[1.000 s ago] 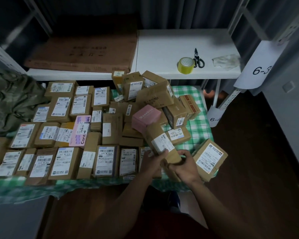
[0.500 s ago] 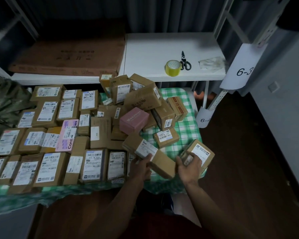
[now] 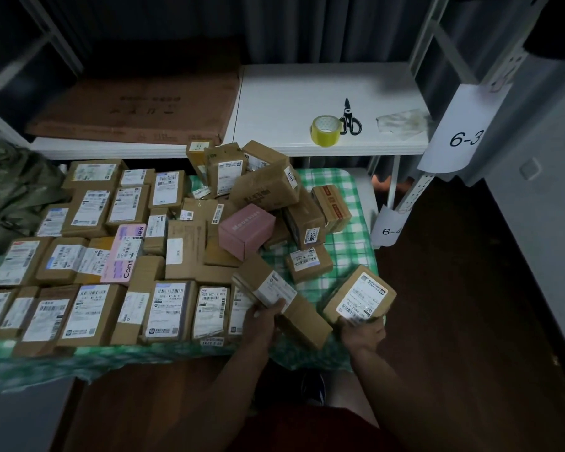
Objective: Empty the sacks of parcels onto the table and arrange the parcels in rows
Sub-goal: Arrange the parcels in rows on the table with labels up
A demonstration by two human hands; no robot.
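Across the left and middle of the frame, labelled parcels [image 3: 92,308] lie in tidy rows on the green checked table [image 3: 346,256]. Right of them a loose heap [image 3: 268,194] with a pink box [image 3: 246,229] stands above the hands. At lower centre the left hand [image 3: 262,324] grips a long brown parcel [image 3: 281,298] by its near edge. Lower right, the right hand [image 3: 361,331] holds a labelled parcel [image 3: 359,296] from beneath, tilted, at the table's edge.

Bare forearms [image 3: 242,370], dark red garment [image 3: 307,429]
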